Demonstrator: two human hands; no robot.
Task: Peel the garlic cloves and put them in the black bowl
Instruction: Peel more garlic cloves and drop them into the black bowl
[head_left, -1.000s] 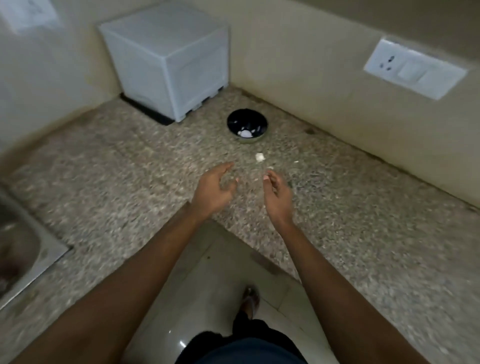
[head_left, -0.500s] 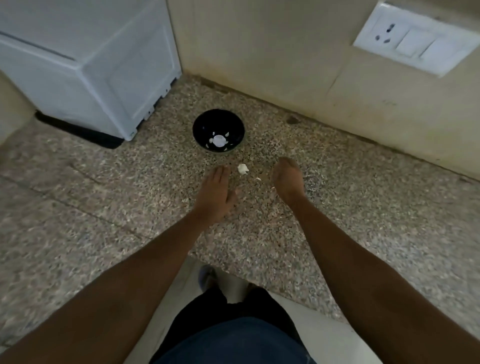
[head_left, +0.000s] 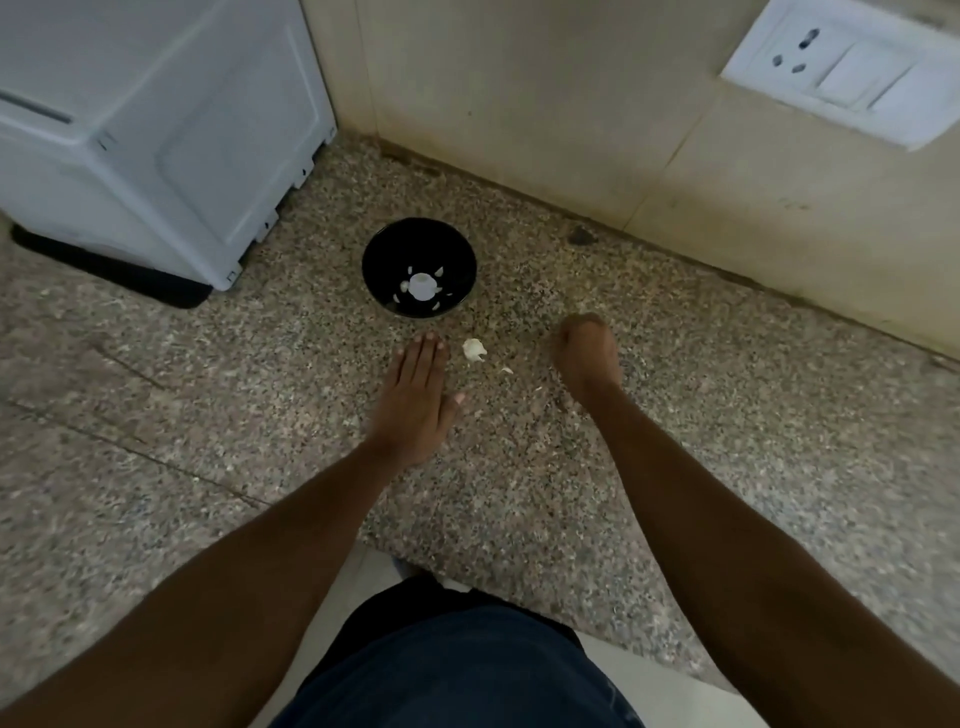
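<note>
Between your two hands, on the speckled stone counter (head_left: 675, 415), lies the garlic clove (head_left: 473, 349), just beside your left fingertips and a little nearer to you than the black bowl (head_left: 418, 267), which sits toward the back wall with pale pieces already at its bottom. Your left hand (head_left: 415, 400) lies flat on the counter, fingers straight and pressed side by side, holding nothing; your right hand (head_left: 586, 353) is curled into a loose fist resting on the stone, and you cannot tell from this angle whether anything is tucked inside it. Expect the clove to be very light and firm at the core, with a thin papery skin that is dry, brittle and apt to slide on the polished stone, so pin it rather than chase it. It looks plump at the end toward the bowl and tapers to a small tail pointing down and to the right, toward your right hand, so its long axis seems to run on a slant between bowl and right wrist (it is small in view, so treat that as a best reading). Pinch it across the fat middle with thumb and forefinger, then start the skin at the tapered tip. Small flakes of skin (head_left: 506, 370) lie close by on the right; leave them.
</note>
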